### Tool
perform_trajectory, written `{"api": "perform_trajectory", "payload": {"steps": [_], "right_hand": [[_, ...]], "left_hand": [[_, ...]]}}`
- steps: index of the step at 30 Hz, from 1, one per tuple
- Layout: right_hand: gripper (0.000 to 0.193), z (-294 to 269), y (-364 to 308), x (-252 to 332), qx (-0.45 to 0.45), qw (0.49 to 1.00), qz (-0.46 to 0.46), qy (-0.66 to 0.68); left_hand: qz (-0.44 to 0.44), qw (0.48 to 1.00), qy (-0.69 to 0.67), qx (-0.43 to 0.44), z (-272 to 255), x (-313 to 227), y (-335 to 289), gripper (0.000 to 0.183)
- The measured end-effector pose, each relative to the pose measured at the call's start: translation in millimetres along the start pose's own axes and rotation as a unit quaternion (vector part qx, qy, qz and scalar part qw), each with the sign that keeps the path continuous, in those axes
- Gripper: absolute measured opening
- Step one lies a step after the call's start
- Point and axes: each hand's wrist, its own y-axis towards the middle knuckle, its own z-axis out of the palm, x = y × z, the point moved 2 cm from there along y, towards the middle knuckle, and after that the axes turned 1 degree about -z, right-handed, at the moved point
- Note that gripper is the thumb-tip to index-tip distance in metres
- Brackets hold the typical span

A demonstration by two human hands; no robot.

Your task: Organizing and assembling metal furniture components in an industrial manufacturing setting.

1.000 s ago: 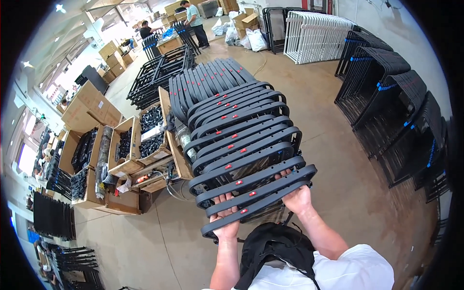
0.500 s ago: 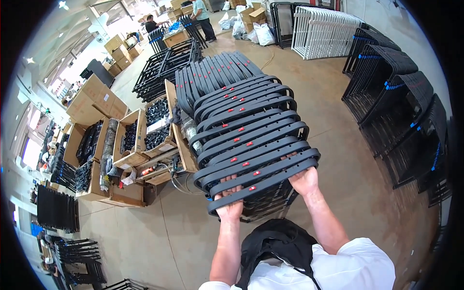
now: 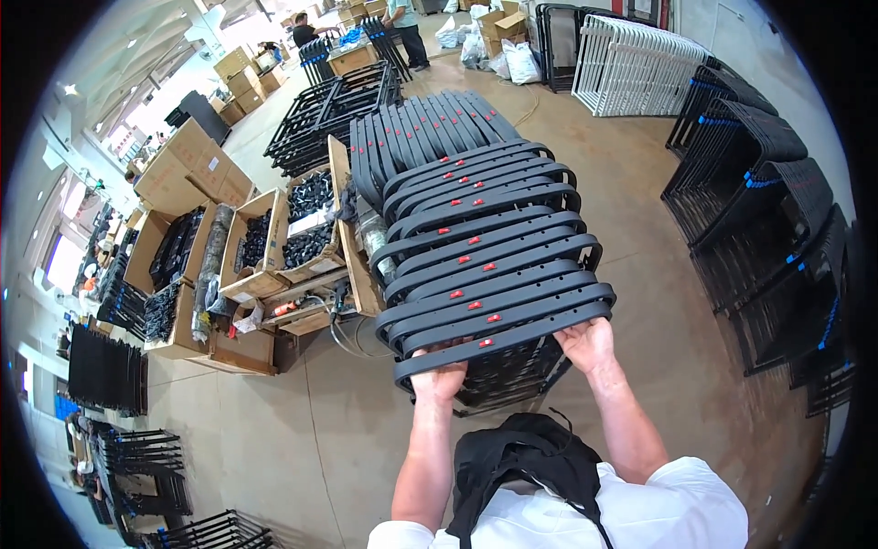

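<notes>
A row of black curved tubular frames (image 3: 485,240) with small red clips is stacked in front of me. Both my hands are at the nearest frame (image 3: 540,326), which lies close against the one behind it. My left hand (image 3: 441,380) is wrapped round its left end from below, fingers partly hidden behind the bar. Near the right end, my right hand (image 3: 586,343) holds the same bar, its fingers tucked beneath. Dark metal legs (image 3: 508,382) show under the stack.
Wooden crates (image 3: 274,247) of black parts stand left of the stack, with a hose (image 3: 346,340) hanging beside them. More black frames (image 3: 745,192) lean along the right wall, near a white rack (image 3: 636,69). Two people (image 3: 402,27) work at the back.
The nearest frame has shifted back against its neighbour and the gap between them has narrowed. My fingers, visible through that gap before, are now mostly hidden. The whole view has shifted slightly.
</notes>
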Motion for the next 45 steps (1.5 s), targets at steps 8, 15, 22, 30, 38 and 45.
{"api": "perform_trajectory", "payload": {"steps": [8,15,22,30,38,45], "right_hand": [[0.032,-22.3,13.2,2.9,0.007,0.989,0.019,-0.15],[0.033,-26.5,9.1,19.2,0.086,0.98,0.0,-0.178],[0.027,-29.9,2.6,19.2,0.09,0.982,-0.036,-0.164],[0.03,-17.8,-11.3,16.8,0.075,0.977,-0.05,-0.193],[0.03,-5.3,-13.0,20.4,0.092,0.974,-0.041,-0.204],[0.038,-0.8,-6.0,6.1,0.071,0.974,-0.014,-0.216]], "left_hand": [[0.02,0.986,0.105,-0.126,-44.0,-15.2,-7.6,0.038],[0.016,0.985,0.166,0.05,-20.5,-39.0,-52.2,0.048],[0.047,0.979,0.197,-0.022,-21.9,-30.5,-41.4,0.041],[0.023,0.98,0.196,-0.022,-22.1,-33.2,-41.4,0.042],[0.026,0.98,0.197,-0.011,-19.0,-34.0,-36.5,0.043],[0.042,0.976,0.213,-0.013,-23.5,-43.6,-41.5,0.041]]}}
